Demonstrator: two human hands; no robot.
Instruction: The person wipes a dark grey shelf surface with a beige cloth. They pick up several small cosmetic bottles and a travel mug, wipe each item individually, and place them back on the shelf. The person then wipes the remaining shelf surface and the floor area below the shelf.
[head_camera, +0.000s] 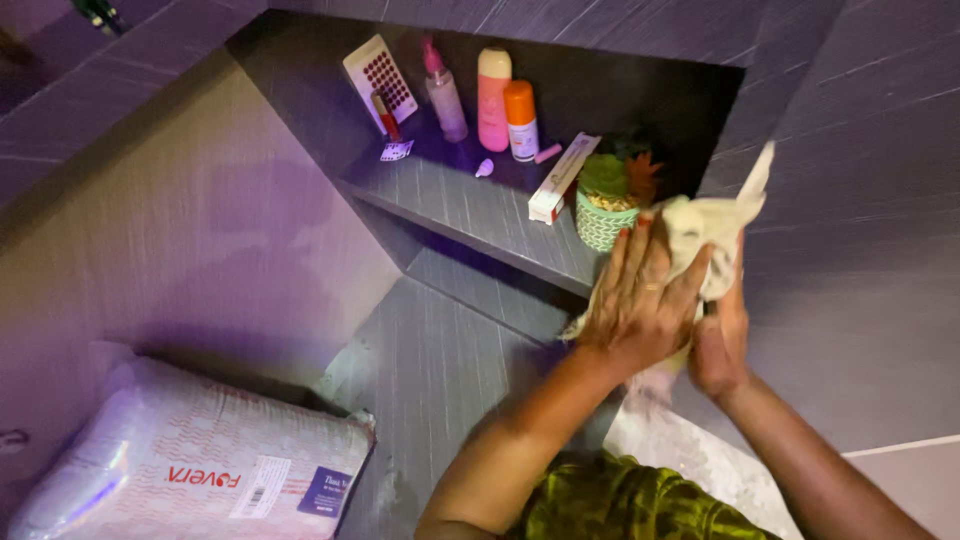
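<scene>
A recessed shelf (470, 205) of dark grey wood grain carries a row of toiletries: a white card with red dots (380, 72) leaning at the back, a clear spray bottle with a pink top (443, 92), a tall pink bottle (492, 98), a shorter orange-capped can (520, 120), and a long white box (563, 178) lying flat with one end over the front edge. Just beside the box stands a small potted plant (606, 205) in a patterned green pot, directly in front of the hands. The left hand (640, 300) lies spread, fingers open and flat, over a pale cloth (715, 235) at the shelf's right end against the wall. The right hand (720, 345) has its fingers closed around the cloth's lower part. The bunched cloth runs roughly upright, one corner pointing up and right along the wall. A plastic-wrapped package (190, 460) lies at lower left, well apart.
</scene>
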